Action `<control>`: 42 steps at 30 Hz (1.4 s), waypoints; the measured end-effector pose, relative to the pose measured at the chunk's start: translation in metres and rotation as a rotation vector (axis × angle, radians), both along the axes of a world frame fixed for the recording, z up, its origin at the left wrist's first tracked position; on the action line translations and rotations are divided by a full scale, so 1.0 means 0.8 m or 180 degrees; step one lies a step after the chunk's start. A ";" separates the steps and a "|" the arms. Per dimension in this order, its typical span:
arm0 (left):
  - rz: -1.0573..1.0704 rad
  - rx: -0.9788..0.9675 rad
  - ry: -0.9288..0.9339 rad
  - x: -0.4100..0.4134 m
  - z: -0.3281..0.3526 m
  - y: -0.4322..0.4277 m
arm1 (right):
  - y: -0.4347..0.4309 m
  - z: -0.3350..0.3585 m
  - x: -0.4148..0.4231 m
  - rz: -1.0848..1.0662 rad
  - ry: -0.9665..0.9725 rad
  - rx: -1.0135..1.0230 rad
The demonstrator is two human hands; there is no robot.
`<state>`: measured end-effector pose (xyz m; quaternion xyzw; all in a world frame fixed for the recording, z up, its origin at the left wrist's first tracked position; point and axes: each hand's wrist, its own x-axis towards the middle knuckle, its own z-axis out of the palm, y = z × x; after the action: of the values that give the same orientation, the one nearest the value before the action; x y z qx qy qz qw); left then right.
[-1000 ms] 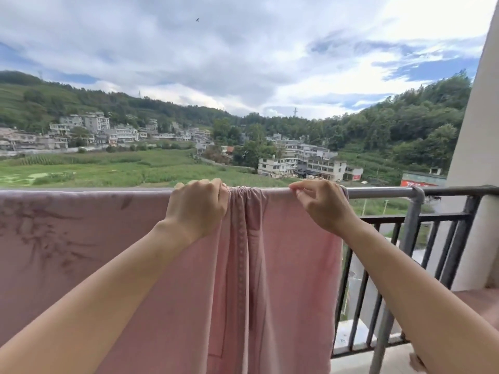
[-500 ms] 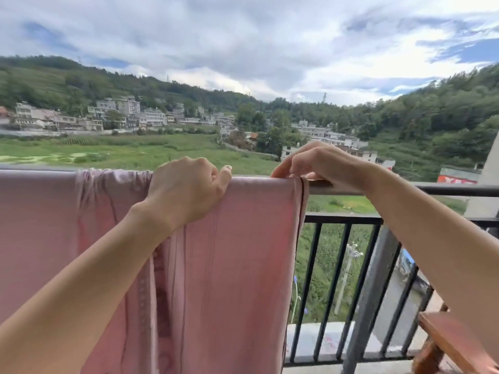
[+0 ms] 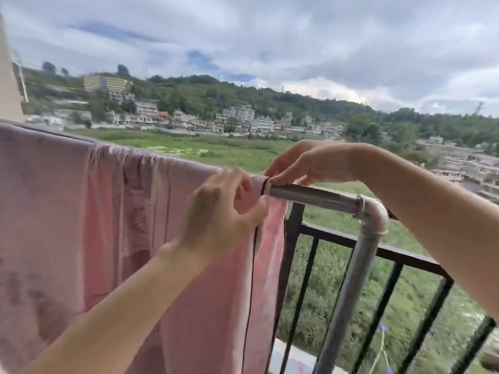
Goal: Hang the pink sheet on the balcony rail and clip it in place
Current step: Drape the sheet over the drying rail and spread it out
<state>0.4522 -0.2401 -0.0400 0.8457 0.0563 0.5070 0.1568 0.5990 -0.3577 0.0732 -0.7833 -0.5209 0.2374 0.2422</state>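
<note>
Pale pink patterned fabric sheet hangs over the rail, its long axis running leftward. At its right hem, left hand grips cloth just below the bar and right hand pinches it on top. Bare grey metal pipe rail lies rightward. No clip visible.

Balcony rail: grey metal pipe, slopes from upper left to centre-right of frame, elbow bend, then drops to bottom centre. On it: 1 pink sheet, draped over top, covers left half of frame, bunched folds upper left, dark-trimmed edge at mid-frame.
</note>
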 end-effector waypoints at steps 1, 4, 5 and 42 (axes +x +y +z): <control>0.0153 -0.0076 0.0237 0.005 -0.004 -0.021 | -0.006 -0.001 0.004 0.0055 -0.0027 0.0061; 0.0536 -0.0361 0.0359 0.022 -0.010 -0.058 | -0.020 -0.005 0.010 0.0220 -0.0007 0.0250; 0.0578 -0.0509 0.0315 0.025 -0.010 -0.064 | -0.023 -0.007 0.012 0.0273 -0.0001 0.0326; 0.2641 -0.0983 0.0761 0.027 -0.070 -0.280 | -0.131 -0.197 0.125 0.1119 0.0179 0.2657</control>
<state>0.4739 -0.4642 -0.0960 0.7710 0.4828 0.4115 0.0571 0.6987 -0.4623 -0.0844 -0.5115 -0.6904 0.0658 0.5073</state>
